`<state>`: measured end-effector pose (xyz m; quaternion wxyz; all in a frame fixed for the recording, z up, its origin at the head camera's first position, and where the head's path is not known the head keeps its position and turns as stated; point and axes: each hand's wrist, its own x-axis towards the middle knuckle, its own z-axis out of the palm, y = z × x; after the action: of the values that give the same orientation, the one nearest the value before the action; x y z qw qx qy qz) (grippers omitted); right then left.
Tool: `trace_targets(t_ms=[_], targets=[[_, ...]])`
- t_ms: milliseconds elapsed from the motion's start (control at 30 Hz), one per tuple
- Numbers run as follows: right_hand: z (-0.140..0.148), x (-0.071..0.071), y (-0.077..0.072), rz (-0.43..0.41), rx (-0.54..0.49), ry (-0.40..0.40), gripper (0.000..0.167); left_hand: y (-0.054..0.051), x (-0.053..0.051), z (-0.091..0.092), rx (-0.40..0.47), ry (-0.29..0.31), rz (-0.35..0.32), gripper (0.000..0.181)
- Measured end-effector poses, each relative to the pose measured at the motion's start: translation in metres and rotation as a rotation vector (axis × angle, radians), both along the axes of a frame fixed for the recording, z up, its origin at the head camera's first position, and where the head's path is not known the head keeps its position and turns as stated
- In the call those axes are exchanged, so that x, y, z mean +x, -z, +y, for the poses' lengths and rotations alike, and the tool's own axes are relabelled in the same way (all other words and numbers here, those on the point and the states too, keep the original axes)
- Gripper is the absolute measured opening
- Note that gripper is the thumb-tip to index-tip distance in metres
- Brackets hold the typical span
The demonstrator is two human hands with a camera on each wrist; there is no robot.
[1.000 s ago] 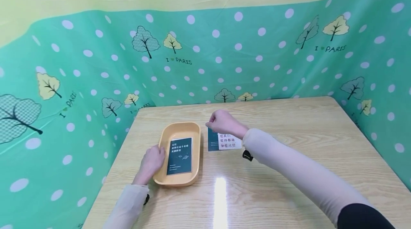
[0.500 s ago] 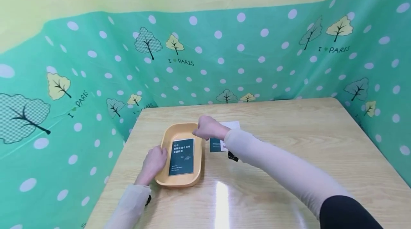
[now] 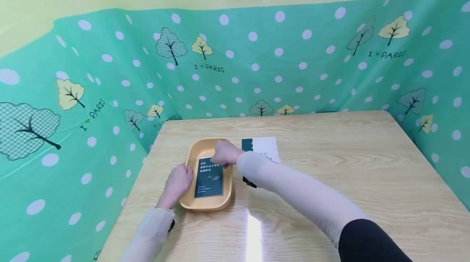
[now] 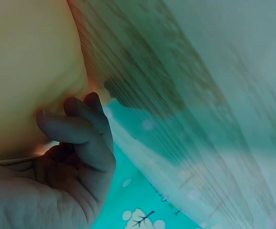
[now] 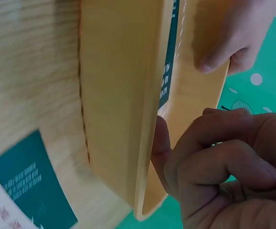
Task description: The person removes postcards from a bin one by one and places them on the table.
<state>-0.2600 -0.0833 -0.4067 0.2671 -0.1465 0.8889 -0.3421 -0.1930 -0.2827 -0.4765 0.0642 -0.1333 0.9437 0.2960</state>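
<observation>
My left hand (image 3: 178,182) grips the left wall of the yellow tray (image 3: 186,202), thumb over the rim and fingers curled against the outside in the left wrist view. A dark card (image 3: 208,184) with white writing lies face up in the tray. My right hand (image 3: 225,154) is over the tray's right rim, at the card's upper end. In the right wrist view, one finger (image 5: 161,143) reaches inside the wall near that end, while other fingers are curled. Whether it touches or pinches the card is hidden.
Right of the tray, a white card (image 3: 266,145) with writing overlaps a dark card (image 3: 247,144) on the wooden table (image 3: 330,164). My right forearm partly covers both. A green patterned cloth (image 3: 279,64) stands behind the table and along its sides.
My right hand has moved left from the overlapping cards to the tray, uncovering their upper part. My left hand keeps its hold on the tray.
</observation>
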Motion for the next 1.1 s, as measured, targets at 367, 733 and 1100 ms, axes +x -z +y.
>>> trace_targets(t_ms=[367, 733, 1100], targets=[[-0.016, 0.019, 0.012, 0.153, 0.148, -0.018, 0.03, -0.002, 0.0, 0.002, -0.033, 0.023, 0.023, 0.036], [-0.034, 0.035, 0.017, 0.301, 0.421, -0.095, 0.088, 0.004, 0.001, -0.001, -0.043, 0.018, 0.032, 0.034], [-0.043, 0.04, 0.034, 0.313, 0.49, -0.133, 0.08, 0.004, 0.002, -0.002, -0.031, 0.022, 0.034, 0.036]])
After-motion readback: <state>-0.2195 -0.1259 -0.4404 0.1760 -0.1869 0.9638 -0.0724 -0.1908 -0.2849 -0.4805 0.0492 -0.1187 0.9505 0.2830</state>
